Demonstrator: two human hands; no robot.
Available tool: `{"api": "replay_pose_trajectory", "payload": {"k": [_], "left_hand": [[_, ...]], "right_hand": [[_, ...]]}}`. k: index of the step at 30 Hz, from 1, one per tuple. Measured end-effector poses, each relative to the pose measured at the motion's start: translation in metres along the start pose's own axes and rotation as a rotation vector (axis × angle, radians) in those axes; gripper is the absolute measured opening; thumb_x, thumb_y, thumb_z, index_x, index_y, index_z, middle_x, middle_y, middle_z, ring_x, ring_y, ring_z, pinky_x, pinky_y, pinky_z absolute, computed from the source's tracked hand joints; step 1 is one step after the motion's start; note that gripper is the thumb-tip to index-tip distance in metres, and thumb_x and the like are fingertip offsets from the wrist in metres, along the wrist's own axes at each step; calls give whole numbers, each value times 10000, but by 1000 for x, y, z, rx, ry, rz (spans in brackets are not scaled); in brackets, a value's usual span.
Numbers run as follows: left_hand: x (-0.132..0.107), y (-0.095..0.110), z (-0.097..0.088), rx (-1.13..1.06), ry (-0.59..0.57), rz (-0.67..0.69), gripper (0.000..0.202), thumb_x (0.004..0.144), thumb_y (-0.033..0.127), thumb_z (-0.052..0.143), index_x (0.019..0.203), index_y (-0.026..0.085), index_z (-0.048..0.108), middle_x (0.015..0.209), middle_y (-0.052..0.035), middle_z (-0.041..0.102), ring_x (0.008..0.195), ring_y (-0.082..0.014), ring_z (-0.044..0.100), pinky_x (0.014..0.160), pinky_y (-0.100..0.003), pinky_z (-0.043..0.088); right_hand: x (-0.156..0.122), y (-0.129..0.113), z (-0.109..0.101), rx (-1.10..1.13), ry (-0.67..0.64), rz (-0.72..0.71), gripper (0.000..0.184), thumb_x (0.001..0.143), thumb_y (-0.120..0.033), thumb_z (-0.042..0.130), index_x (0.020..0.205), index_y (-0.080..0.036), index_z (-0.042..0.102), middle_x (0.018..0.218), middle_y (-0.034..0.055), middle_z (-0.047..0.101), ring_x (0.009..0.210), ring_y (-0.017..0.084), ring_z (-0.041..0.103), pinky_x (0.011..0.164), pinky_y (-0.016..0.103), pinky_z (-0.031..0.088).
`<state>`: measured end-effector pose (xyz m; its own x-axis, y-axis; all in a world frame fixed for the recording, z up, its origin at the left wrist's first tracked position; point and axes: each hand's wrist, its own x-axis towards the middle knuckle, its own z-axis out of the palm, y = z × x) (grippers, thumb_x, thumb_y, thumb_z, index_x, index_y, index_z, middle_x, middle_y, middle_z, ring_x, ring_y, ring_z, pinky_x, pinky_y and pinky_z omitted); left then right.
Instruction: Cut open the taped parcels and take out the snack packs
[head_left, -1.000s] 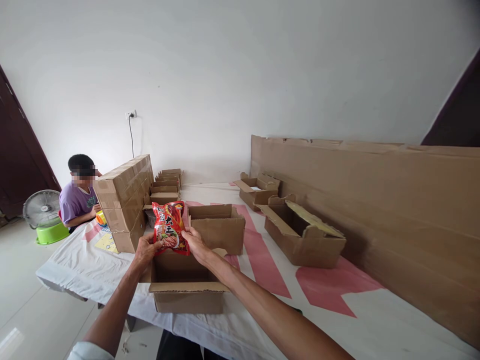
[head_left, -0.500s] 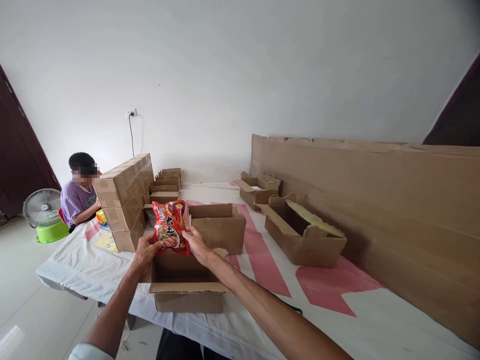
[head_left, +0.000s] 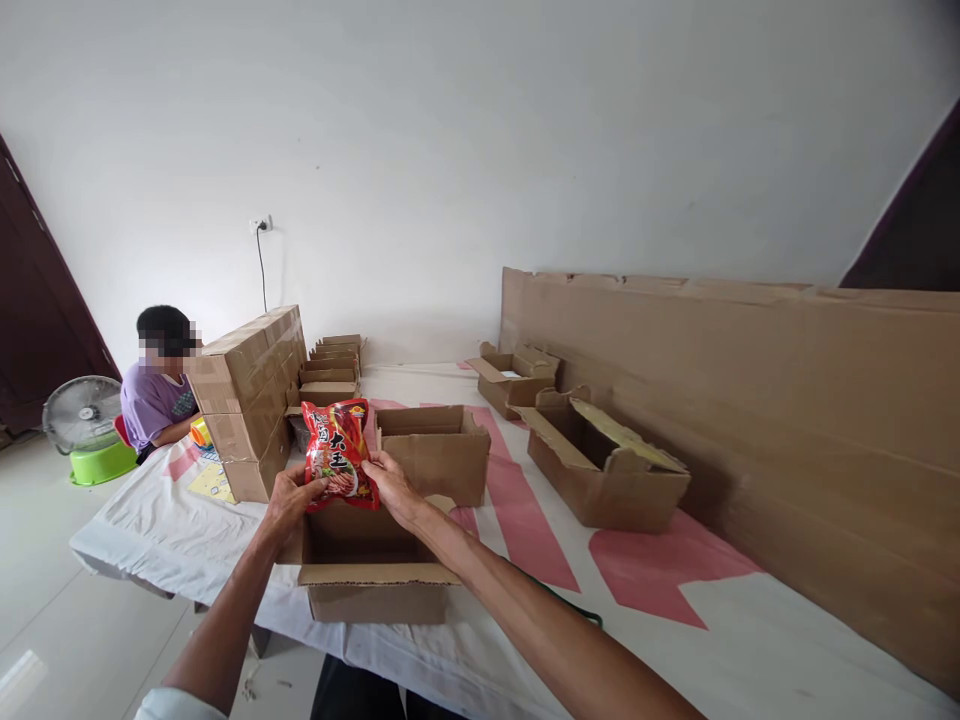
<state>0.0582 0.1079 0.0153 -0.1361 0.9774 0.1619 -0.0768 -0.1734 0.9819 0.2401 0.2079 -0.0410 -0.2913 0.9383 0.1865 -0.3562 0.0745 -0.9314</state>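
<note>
Left arm (head_left: pixel 238 600) and right arm (head_left: pixel 517 605) reach forward (fingers (head_left: pixel 313 490) pinching).

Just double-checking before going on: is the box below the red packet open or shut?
Open: the box shows its shadowed inside, beyond the front edge.

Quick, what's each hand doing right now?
Left hand: closed, holding the red packet at its lower left.
Right hand: closed, holding its right side.
</note>
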Motion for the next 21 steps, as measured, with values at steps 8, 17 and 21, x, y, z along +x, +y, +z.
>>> {"api": "replay_pose_trajectory", "payload": {"k": [8,17,21], "left_hand": [[9,-6,-5,-17,18,-9,613,500,545,1051,904,132,848,818,-102,825,681,-207,752,715,-329,622],[6,-6,-6,-30,32,-12,554,497,508,1063,830,128,836,751,-93,804,625,-195,731,663,-311,605],[1,1,-4,-44,21,-15,578,512,500,1062,909,138,850,812,-98,824,709,-230,776,742,-350,639]], "right_hand": [[-2,-3,2,47,-8,38,455,674,-565,832,936,-254,628,887,17,763,866,248,728,838,413,603],[-5,-7,3,58,-15,20,461,653,-565,860,897,-254,624,893,18,760,855,241,725,840,412,607],[-8,-13,4,45,-25,8,476,642,-586,869,882,-262,617,876,14,756,854,246,725,835,416,611]]}}
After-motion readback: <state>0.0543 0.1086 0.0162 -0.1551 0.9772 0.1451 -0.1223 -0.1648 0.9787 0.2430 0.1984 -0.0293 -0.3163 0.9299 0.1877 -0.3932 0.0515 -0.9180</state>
